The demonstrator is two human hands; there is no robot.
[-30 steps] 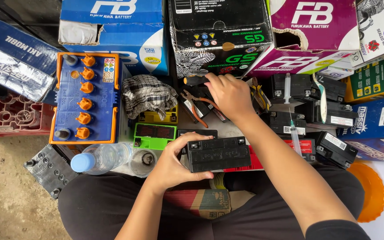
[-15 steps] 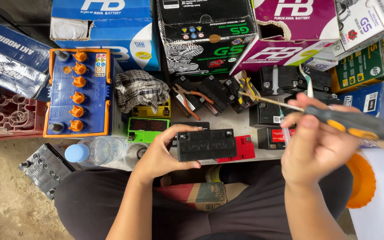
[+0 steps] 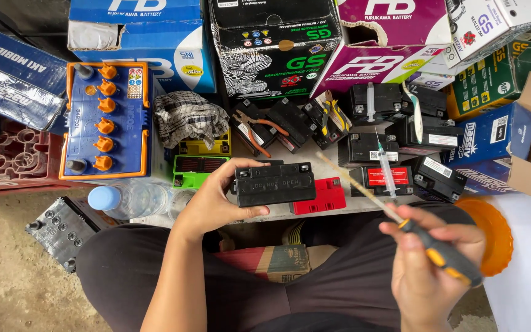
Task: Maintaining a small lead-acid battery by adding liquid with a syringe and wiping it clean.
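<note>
Cardboard boxes [image 3: 271,46] in blue, black, purple, white and green stand in a row along the far edge of the low work surface [image 3: 314,161]. At the left end rests a big blue battery with orange caps [image 3: 107,120], and just beside it a checked rag [image 3: 188,120] lies partly over a yellow battery [image 3: 205,147], with a green battery [image 3: 195,171] in front of that. Orange-handled pliers [image 3: 254,132] lie across a cluster of small black batteries near the middle of the far side. More small black batteries crowd the right half, one with a syringe [image 3: 385,166] lying on its red-labelled top. A red battery [image 3: 321,197] sits at the near edge, touching the black battery [image 3: 275,183] that the left hand holds. A clear water bottle with a blue cap [image 3: 127,200] lies at the near left corner, and a dark battery [image 3: 62,230] rests on the concrete floor beside it.

The left hand [image 3: 216,200] grasps the black battery by its left end, thumb on top and fingers underneath, holding it level over the near edge. The right hand [image 3: 428,270] is clenched around the black and orange handle of a screwdriver [image 3: 401,224], raised above the lap, its thin shaft slanting up and left toward the black battery without touching it. Both forearms are bare and reach forward over dark trousers.
</note>
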